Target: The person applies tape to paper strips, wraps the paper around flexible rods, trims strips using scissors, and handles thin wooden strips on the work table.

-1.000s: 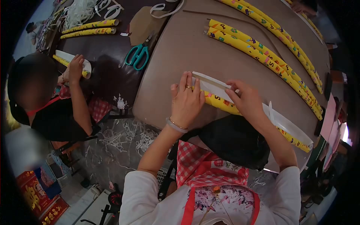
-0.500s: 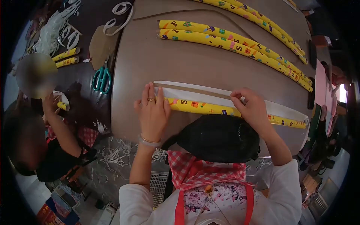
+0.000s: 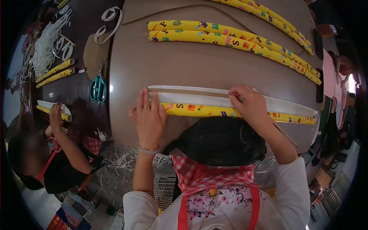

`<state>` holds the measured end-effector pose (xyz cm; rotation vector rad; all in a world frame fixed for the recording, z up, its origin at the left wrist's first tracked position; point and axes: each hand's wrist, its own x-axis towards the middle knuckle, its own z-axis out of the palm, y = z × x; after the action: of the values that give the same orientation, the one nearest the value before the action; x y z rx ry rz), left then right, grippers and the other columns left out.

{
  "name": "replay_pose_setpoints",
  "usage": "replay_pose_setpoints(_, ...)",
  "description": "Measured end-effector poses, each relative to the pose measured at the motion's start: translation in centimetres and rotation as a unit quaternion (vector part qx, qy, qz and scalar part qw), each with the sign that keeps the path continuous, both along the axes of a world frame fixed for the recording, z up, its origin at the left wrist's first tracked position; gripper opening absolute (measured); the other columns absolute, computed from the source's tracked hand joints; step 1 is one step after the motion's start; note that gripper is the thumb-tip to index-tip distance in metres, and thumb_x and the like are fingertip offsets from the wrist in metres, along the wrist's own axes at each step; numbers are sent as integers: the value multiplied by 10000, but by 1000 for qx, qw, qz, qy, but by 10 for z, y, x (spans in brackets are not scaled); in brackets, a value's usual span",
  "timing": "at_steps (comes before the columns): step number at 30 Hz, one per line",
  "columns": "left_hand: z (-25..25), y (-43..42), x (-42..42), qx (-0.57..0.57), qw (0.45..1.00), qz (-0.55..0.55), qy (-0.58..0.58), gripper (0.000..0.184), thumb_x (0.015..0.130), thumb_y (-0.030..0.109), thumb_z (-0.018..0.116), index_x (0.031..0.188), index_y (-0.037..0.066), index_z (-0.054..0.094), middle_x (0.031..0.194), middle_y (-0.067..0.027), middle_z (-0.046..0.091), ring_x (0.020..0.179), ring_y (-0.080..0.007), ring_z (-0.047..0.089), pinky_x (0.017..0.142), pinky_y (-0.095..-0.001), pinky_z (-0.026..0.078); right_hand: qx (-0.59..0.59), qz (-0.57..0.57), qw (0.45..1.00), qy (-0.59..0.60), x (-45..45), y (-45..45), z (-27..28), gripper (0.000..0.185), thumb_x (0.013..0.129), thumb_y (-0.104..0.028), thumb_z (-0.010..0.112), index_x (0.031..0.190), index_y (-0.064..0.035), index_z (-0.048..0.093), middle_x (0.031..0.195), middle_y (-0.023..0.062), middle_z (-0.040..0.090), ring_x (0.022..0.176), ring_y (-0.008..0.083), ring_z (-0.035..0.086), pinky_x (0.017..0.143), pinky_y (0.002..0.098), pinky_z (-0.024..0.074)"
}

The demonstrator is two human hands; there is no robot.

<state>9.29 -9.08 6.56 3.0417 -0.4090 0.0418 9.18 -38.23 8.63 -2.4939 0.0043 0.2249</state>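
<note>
A partly rolled yellow printed paper roll [image 3: 193,109] lies across the table in front of me, with its white inner side [image 3: 174,98] showing along the far edge. Along that white edge runs a narrow brown strip [image 3: 191,91]. My left hand [image 3: 148,119] lies flat with fingers stretched at the left end, its fingertips on the strip and paper. Farther right, my right hand [image 3: 247,105] pinches the strip between thumb and fingers. Beyond my right wrist a tail of brown strip shows near the forearm. My right hand hides part of the roll.
Several finished yellow rolls [image 3: 214,39] lie farther back. Green-handled scissors [image 3: 98,89] rest on the dark table at left, near white strips [image 3: 46,51]. A black bag-like item [image 3: 220,140] sits at the near edge. At left, a co-worker's hand [image 3: 56,115] touches a smaller roll.
The view has shifted slightly, so the table things sit further left. My hands keep nearly the same hold. The co-worker's head has moved down, uncovering more of the small rolls.
</note>
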Motion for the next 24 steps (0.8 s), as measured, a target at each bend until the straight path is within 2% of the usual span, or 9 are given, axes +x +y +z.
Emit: replay_pose_setpoints(24, 0, -1, 0, 8, 1000, 3, 6, 403, 884, 221, 492, 1241, 37, 529, 1374, -169, 431, 1300, -253, 351, 970, -453, 244, -31, -12, 999, -11, 2, 8, -6, 99, 803, -129, 609, 888, -90, 577, 832, 75, 620, 723, 260, 626, 617, 356, 498)
